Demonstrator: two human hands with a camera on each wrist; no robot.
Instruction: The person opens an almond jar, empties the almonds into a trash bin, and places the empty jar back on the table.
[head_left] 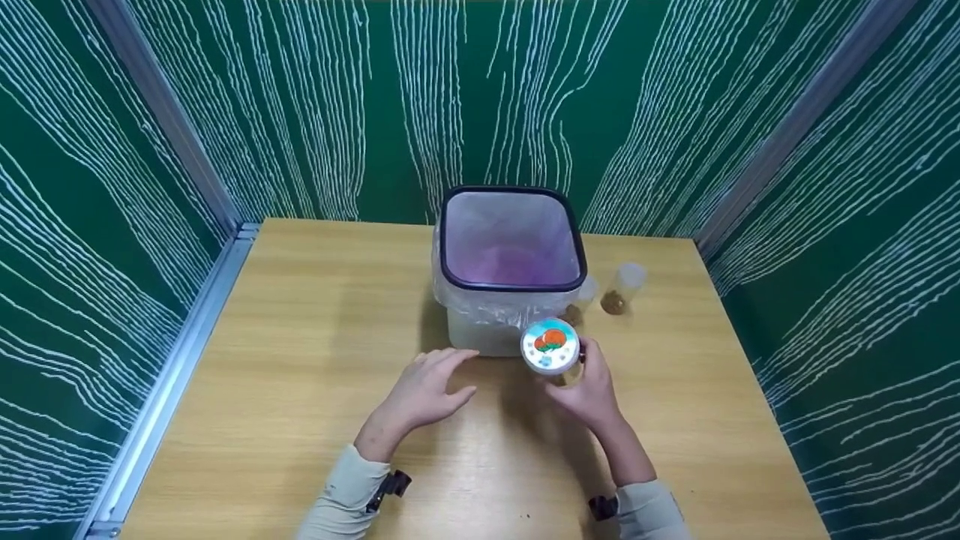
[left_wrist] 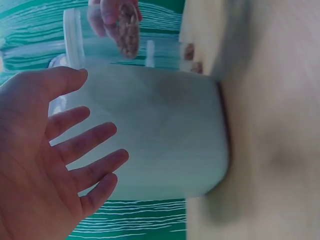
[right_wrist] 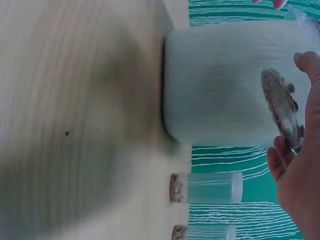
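Observation:
My right hand [head_left: 589,386] grips a small clear jar [head_left: 551,346] with a white lid bearing an orange and teal sticker, held just in front of the bin. Seen from below in the right wrist view, the jar [right_wrist: 280,107] has brown pieces on its bottom, and my right hand's fingers [right_wrist: 300,185] curl round it. My left hand [head_left: 431,386] hovers open over the table, fingers spread, near the bin's front wall. In the left wrist view the left hand's palm [left_wrist: 45,155] faces the bin [left_wrist: 160,130], apart from it.
A white square bin [head_left: 510,281] with a dark rim and a clear plastic liner stands mid-table. Two small clear jars [head_left: 622,289] [head_left: 582,298] with brown contents stand at its right, also seen in the right wrist view [right_wrist: 205,187]. Green patterned walls enclose the wooden table [head_left: 300,360].

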